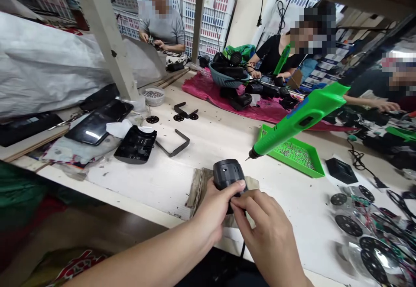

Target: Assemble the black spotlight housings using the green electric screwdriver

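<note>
My left hand (pixel 216 202) is wrapped round a black rounded plastic housing (pixel 227 172), thumb lying across its near side. A small screw hole shows on the housing's upper face. My right hand (pixel 263 220) is closed in a pinch against the housing's near end; whatever sits between its fingertips is hidden. Beneath both hands lies a folded tan cloth (pixel 197 189). A green electric screwdriver (pixel 297 120) hangs tilted just beyond, its bit pointing down towards the housing without touching it.
Behind the screwdriver stands a green tray (pixel 312 166) of small screws. To the left lie an open black shell half (pixel 136 144), U-shaped brackets (pixel 173 144), black discs and a tub of small metal parts (pixel 153 96). Wired clear assemblies (pixel 373 252) crowd the right. Other people work across the table.
</note>
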### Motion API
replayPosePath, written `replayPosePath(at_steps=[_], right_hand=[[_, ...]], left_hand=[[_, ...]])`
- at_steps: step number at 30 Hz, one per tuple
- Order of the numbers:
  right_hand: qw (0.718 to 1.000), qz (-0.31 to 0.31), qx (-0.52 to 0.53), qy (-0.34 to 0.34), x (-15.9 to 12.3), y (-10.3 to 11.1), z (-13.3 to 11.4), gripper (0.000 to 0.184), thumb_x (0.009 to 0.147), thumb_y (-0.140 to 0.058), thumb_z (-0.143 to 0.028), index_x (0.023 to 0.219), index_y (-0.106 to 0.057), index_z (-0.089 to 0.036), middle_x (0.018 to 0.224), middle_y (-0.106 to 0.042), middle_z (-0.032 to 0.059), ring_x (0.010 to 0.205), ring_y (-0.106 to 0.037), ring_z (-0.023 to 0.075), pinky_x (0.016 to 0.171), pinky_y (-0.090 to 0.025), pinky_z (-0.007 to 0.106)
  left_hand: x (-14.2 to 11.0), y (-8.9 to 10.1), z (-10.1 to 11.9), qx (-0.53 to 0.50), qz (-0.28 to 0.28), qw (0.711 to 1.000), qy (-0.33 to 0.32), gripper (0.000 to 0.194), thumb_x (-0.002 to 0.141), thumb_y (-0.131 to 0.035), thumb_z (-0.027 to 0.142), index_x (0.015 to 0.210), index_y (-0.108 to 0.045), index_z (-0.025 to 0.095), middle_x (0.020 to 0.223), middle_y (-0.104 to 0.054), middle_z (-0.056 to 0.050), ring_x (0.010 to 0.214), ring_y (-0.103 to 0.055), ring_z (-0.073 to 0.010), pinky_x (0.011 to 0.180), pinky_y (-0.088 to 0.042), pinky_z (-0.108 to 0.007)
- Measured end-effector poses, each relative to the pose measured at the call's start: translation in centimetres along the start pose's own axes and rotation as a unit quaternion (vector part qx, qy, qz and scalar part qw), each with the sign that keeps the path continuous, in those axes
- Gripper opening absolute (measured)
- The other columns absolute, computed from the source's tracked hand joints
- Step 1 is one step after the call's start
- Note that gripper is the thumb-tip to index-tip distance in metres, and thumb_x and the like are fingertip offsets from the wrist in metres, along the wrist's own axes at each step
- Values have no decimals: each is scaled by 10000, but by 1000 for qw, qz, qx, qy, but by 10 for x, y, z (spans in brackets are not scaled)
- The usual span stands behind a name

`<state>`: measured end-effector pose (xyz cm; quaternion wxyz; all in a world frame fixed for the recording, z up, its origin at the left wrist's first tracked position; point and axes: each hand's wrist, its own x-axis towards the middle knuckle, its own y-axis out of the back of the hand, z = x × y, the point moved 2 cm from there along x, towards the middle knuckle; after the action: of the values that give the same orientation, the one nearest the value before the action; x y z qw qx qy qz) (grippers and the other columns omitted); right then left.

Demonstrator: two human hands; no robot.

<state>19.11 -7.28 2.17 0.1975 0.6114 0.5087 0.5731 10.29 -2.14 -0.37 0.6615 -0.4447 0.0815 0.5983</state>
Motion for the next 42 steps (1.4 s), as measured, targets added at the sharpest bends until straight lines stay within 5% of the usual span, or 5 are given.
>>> replayPosePath(at_steps=[13,26,32,35,42], right_hand=[[966,-71,-138,206,-6,32,5,291,897,-437,-124,1094,-650,-152,1029,-691,117,880,-635,245,807,-522,426],[968,-79,-163,171,43,2,26,556,703,-386,69,1126,-652,-176,1104,-653,153,962,-627,270,857,-526,513],[993,112,15,27,23,20,46,451,847,-447,-59,1234,-544,-270,1291,-531,107,1158,-546,265,947,-469,493],[918,310,205,-142,32,31,66,435,911,-449,-451,1318,-439,-301,1320,-487,106,1196,-511,295,971,-419,556],[827,177,476,-243,89,28,59,672,781,-374,-792,1109,-579,-243,847,-636,54,838,-608,249,837,-474,475]], left_hand=[[1,1,2,10,-3,1000,7,437,675,-772,243,1055,-560,207,849,-680,-36,819,-655,-206,714,-486,-297],[1,-2,-1,12,-17,999,-36,550,685,-763,225,1166,-501,183,975,-709,-71,955,-662,-235,824,-465,-319],[-1,6,0,30,-36,999,-20,533,675,-760,255,1154,-535,187,985,-715,-71,952,-659,-237,816,-474,-314],[0,13,0,54,-22,998,-4,476,701,-726,323,1133,-567,198,1021,-720,-80,980,-659,-248,828,-485,-330],[-10,18,4,69,-52,996,-21,461,656,-723,341,1076,-620,182,921,-749,-87,906,-682,-275,720,-537,-345]])
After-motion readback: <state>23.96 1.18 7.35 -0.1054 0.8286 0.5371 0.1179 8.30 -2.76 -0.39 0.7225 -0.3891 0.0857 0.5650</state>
